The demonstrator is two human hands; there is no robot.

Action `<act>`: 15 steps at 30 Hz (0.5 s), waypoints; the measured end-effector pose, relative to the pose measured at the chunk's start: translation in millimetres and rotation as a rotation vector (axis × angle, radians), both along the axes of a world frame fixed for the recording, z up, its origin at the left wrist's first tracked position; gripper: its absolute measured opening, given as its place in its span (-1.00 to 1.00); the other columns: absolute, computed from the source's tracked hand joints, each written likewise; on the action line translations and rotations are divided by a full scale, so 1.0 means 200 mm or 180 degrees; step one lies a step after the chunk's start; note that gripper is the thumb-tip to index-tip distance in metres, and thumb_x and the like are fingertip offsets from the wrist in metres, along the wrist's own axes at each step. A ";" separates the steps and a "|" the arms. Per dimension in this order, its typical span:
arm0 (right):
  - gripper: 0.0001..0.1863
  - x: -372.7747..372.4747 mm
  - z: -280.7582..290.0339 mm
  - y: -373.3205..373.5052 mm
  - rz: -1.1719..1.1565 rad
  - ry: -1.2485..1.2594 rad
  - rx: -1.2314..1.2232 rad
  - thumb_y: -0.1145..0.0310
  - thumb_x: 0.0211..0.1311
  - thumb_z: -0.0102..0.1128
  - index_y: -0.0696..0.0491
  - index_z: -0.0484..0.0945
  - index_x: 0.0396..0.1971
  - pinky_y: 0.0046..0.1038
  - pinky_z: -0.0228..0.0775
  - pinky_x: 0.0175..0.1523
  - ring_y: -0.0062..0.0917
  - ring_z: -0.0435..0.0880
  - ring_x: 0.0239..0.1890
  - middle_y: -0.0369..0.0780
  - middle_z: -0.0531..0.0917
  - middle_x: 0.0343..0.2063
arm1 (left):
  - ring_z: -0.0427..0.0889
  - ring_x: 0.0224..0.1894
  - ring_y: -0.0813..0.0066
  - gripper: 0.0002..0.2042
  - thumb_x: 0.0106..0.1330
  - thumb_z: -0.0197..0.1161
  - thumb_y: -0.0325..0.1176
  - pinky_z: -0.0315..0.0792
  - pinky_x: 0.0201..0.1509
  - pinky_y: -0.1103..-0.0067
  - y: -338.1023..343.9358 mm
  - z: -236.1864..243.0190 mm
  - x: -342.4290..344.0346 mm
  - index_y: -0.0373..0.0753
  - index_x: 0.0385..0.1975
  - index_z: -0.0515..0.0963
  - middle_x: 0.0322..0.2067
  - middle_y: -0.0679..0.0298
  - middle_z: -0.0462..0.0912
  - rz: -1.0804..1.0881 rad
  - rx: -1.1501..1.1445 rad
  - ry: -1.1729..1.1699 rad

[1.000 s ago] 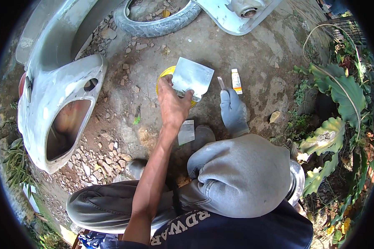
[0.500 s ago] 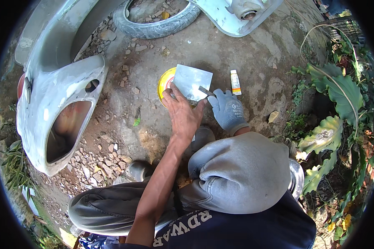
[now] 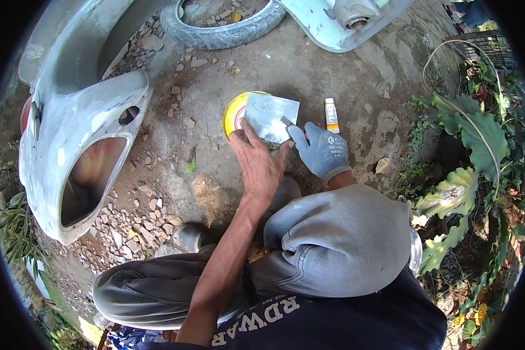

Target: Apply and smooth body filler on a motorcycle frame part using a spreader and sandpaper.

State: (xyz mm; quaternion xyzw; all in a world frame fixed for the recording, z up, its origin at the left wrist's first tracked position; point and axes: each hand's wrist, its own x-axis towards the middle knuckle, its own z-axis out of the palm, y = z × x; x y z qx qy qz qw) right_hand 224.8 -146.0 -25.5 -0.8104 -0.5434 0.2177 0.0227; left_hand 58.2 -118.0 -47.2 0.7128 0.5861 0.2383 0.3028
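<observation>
A flat grey rectangular sheet lies partly over a round yellow tin on the ground before me. My bare left hand grips the sheet's near edge, its fingers by the tin and its thumb at the near right corner. In a grey work glove, my right hand is closed around a small scraper. The scraper's dark blade reaches over the right part of the sheet; most of its handle is hidden by the glove. A small white and yellow tube lies just beyond the gloved hand.
A large pale scooter body panel stands at the left. Farther off lie a tyre and another pale panel. Loose stones litter the ground at left, and leafy plants line the right side.
My gloved right hand has shifted slightly away from me, and the scraper blade sits a little farther up the sheet. My left hand keeps its hold.
</observation>
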 end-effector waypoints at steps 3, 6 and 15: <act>-0.36 0.00 0.03 -0.02 0.0051 0.0051 -0.0157 -0.27 0.56 0.05 0.10 0.63 -0.28 0.07 0.60 -0.13 0.07 0.80 -0.25 0.08 0.77 -0.38 | 0.38 0.22 -0.27 0.21 0.13 0.72 -0.10 0.34 0.39 0.11 0.00 0.00 -0.01 -0.77 0.51 -0.01 0.18 -0.35 0.25 -0.0063 0.0024 -0.0042; -0.35 0.01 0.02 0.01 0.0056 0.0068 -0.0194 -0.28 0.56 0.04 0.10 0.63 -0.28 0.07 0.60 -0.13 0.08 0.80 -0.25 0.09 0.78 -0.37 | 0.38 0.22 -0.27 0.20 0.15 0.72 -0.11 0.35 0.39 0.11 0.01 0.01 0.00 -0.79 0.49 -0.01 0.18 -0.35 0.24 -0.0081 0.0026 -0.0040; -0.37 0.03 0.02 0.07 0.0017 -0.0130 -0.0087 -0.27 0.56 0.06 0.08 0.59 -0.32 0.05 0.60 -0.16 0.06 0.80 -0.29 0.07 0.76 -0.41 | 0.39 0.21 -0.26 0.17 0.21 0.67 -0.09 0.32 0.41 0.12 0.02 0.01 0.00 -0.84 0.47 -0.01 0.15 -0.35 0.28 -0.0082 -0.0142 -0.0081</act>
